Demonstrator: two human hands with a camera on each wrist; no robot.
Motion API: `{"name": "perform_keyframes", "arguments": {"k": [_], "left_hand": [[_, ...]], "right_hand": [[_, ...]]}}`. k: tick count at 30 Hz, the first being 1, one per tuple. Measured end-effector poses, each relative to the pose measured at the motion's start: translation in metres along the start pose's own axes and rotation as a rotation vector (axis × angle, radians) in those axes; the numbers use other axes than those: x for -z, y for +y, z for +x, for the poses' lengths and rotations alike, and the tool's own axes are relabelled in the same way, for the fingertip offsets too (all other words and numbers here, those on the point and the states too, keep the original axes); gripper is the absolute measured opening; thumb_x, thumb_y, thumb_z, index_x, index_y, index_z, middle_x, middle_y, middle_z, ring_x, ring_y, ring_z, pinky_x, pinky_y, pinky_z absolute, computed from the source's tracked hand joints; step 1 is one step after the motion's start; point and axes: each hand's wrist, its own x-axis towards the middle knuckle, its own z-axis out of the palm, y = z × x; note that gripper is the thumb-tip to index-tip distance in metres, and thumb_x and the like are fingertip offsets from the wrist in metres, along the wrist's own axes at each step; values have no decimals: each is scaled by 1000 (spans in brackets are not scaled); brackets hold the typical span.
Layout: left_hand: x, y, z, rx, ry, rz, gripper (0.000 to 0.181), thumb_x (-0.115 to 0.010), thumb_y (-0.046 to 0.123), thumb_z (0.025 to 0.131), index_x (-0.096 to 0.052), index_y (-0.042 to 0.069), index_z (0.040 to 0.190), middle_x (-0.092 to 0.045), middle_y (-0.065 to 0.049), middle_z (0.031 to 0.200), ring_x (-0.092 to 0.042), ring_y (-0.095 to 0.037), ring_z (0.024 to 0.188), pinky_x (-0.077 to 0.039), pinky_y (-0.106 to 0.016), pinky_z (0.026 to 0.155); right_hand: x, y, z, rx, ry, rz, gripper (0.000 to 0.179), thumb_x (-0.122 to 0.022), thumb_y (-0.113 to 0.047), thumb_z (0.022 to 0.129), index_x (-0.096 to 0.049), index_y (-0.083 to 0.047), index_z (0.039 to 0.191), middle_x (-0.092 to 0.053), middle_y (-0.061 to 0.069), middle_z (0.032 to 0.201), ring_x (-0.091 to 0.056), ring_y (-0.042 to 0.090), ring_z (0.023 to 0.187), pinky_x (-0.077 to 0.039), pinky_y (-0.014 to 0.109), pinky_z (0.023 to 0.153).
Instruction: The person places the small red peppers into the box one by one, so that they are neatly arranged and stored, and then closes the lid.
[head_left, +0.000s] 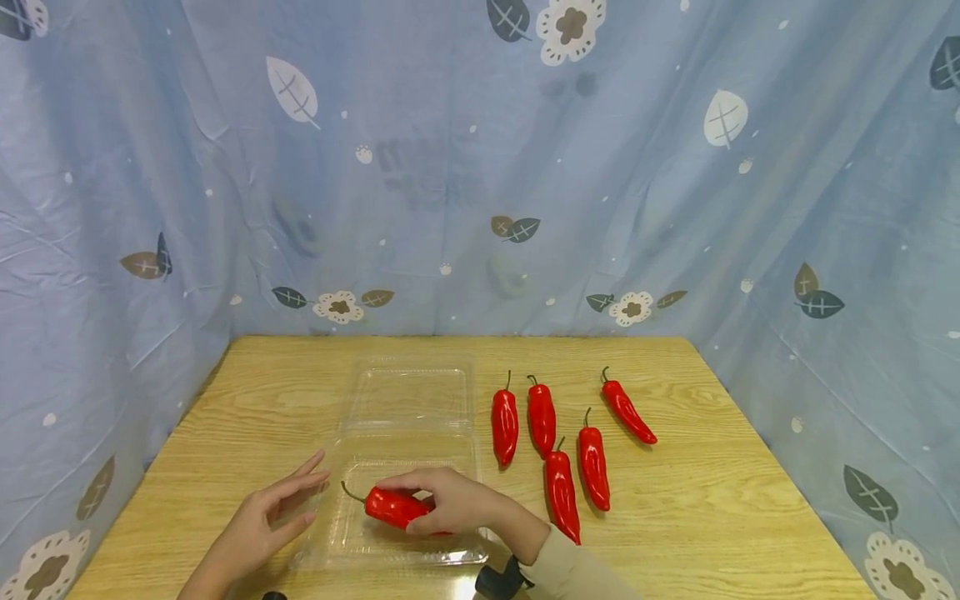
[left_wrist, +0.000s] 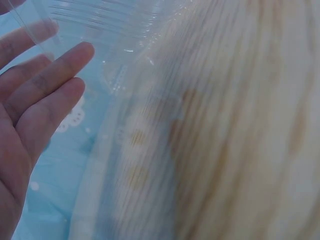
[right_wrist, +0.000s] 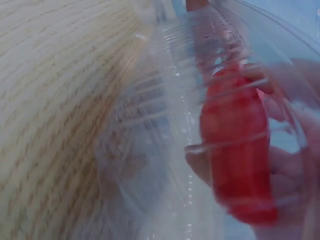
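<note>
My right hand [head_left: 452, 500] grips a red chili pepper [head_left: 392, 507] over the base of a clear plastic clamshell box [head_left: 341, 533]. The pepper lies crosswise, its green stem pointing left; my fingers cover its tip end. In the right wrist view the pepper [right_wrist: 237, 145] shows through the clear side wall, with thumb and fingers around it. My left hand [head_left: 258, 525] is at the box's left edge, fingers extended and holding nothing. In the left wrist view its straight fingers are beside the clear wall [left_wrist: 105, 25].
Several red peppers [head_left: 558, 492] lie on the wooden table [head_left: 675, 517] right of the box. The box's lid [head_left: 412, 396] lies opened back, away from me. A blue patterned curtain [head_left: 450, 167] surrounds the table at the back and sides.
</note>
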Motion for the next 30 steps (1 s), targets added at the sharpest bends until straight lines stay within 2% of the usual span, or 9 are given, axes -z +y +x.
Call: {"name": "perform_keyframes", "arguments": {"k": [4,10,15,19,22,24,30], "left_hand": [[0,1,0,22,-2,5,45,-59,-10,87,-47,-14,130,-28,-37,145,-51,-6,124,-45,-16,98],[1,-1,-1,11,-7,5,45,-58,-11,87,-47,-14,130,-27,-36,146,-50,-7,125,-44,-16,100],[0,0,-1,-24,-5,-13,45,-56,-14,86,-46,-15,130,-29,-25,151,-49,-5,126,-43,-14,100],[-1,2,0,-45,-5,-21,45,-56,-15,86,-46,-15,130,-29,-7,155,-48,-4,126,-42,-12,100],[0,3,0,-24,-7,-16,45,-56,-14,87,-46,-15,130,-29,4,154,-48,-3,126,-42,-12,100],[0,2,0,-15,-6,-11,45,-57,-14,86,-46,-15,130,-30,0,154,-48,-3,126,-42,-13,100],[0,1,-1,7,-3,7,45,-57,-13,87,-47,-14,130,-30,-27,150,-49,-5,126,-43,-14,100]], "right_hand": [[-3,-1,1,-10,-34,-48,61,-68,-2,84,-50,-21,139,-53,-4,138,-50,0,116,-47,13,88],[-7,-2,3,-48,-49,-155,62,-71,-6,83,-52,-27,137,-56,-9,133,-50,-3,110,-46,14,89],[-9,1,4,-59,-73,-173,62,-72,-8,83,-51,-28,138,-56,-11,132,-49,-4,107,-45,14,89],[-10,3,5,-51,-91,-188,62,-71,-8,83,-51,-28,138,-54,-11,134,-49,-4,108,-44,15,90],[-10,3,5,-42,-105,-231,61,-71,-9,83,-51,-28,138,-56,-11,132,-50,-4,107,-44,14,91],[-11,4,6,-35,-114,-260,60,-71,-9,83,-51,-27,138,-57,-10,131,-50,-4,107,-45,14,91],[-11,4,6,-21,-133,-303,61,-70,-8,83,-51,-24,138,-56,-10,133,-50,-2,114,-44,15,95]]}}
